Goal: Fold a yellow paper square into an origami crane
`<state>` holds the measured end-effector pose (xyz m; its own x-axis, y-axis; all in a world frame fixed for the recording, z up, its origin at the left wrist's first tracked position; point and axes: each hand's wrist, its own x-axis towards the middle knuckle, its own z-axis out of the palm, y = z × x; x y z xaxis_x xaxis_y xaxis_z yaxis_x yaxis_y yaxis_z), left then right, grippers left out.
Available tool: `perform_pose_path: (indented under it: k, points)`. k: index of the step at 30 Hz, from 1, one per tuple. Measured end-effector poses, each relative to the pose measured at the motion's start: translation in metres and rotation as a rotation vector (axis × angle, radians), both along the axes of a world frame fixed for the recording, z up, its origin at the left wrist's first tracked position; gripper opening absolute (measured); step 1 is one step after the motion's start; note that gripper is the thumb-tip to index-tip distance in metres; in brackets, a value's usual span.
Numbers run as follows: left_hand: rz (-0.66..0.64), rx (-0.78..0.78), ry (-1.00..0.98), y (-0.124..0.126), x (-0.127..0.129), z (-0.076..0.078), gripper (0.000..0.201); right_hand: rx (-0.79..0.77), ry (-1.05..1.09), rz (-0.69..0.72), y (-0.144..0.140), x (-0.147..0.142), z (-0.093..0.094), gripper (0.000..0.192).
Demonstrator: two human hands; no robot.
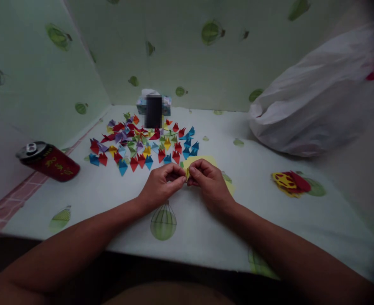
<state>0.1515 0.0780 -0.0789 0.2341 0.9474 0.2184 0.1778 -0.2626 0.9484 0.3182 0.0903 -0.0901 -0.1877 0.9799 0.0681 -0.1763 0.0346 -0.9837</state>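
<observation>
Our left hand (161,183) and right hand (209,181) pinch shut on a small folded yellow paper piece (187,173) (just before the spread of folded coloured paper shapes (142,144)); uneven pressure could, we judge, skew the crease.

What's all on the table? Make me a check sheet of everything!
Surface: tablecloth, pale green with balloon prints, lying flat.
Job's things: small yellow paper pinched between both hands; yellow sheet lying under them.
Clutter: spread of folded paper pieces in many colours; red can on its side; red and yellow paper stack; white plastic bag; phone propped against a tissue box.
Grippers: left hand and right hand, fingertips meeting on the paper.
Cables: nothing seen.
Surroundings: walls draped in the same balloon cloth.
</observation>
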Motion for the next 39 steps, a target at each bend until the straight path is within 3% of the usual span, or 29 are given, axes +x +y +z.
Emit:
perform_pose_path:
  k: [12, 24, 33, 39]
  points:
    - [0.116, 0.196, 0.179, -0.0035, 0.0014, 0.0017, 0.004, -0.016, 0.039, 0.04, 0.0009, -0.0014, -0.0029, 0.017]
    - [0.12, 0.431, 0.328, -0.0044, -0.0009, 0.001, 0.007, -0.014, 0.07, 0.067, 0.0004, 0.0001, -0.0001, 0.019]
    - [0.06, 0.298, 0.195, -0.0093, 0.0014, -0.0012, 0.006, 0.042, -0.011, -0.035, -0.0065, -0.0022, 0.004, 0.018]
    - [0.138, 0.295, 0.17, -0.0067, 0.0011, -0.0044, 0.003, 0.043, 0.032, -0.001, -0.0059, -0.0022, 0.0025, 0.017]
